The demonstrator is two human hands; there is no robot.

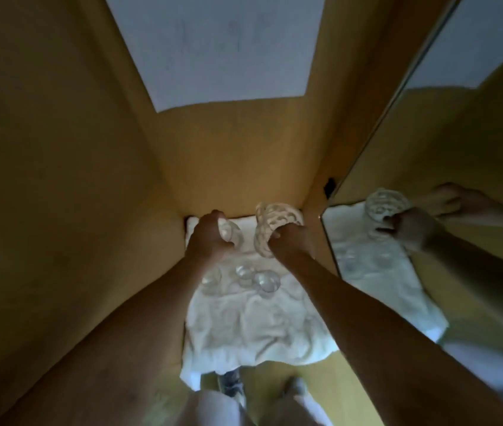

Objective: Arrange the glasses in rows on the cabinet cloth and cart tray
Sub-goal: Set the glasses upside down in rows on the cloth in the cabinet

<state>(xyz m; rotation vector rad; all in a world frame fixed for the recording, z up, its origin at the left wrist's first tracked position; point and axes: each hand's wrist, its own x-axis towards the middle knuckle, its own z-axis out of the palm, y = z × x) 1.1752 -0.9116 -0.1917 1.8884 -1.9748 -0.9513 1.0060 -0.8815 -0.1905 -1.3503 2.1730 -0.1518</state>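
A crumpled white cloth (253, 327) covers the floor of a yellow-brown cabinet. My left hand (208, 238) grips a clear smooth glass (231, 233) at the cloth's back left. My right hand (290, 241) grips a clear dimpled glass (275, 224) at the back right, tilted on its side. Three clear glasses stand in a row in front of my hands: one on the left (211, 279), one in the middle (244, 273) and one on the right (267, 282).
Cabinet walls (75, 179) close in on the left and at the back. A mirrored door (459, 167) on the right reflects my hand, the cloth and the glasses. My legs and shoes (231, 385) show below the cloth's front edge.
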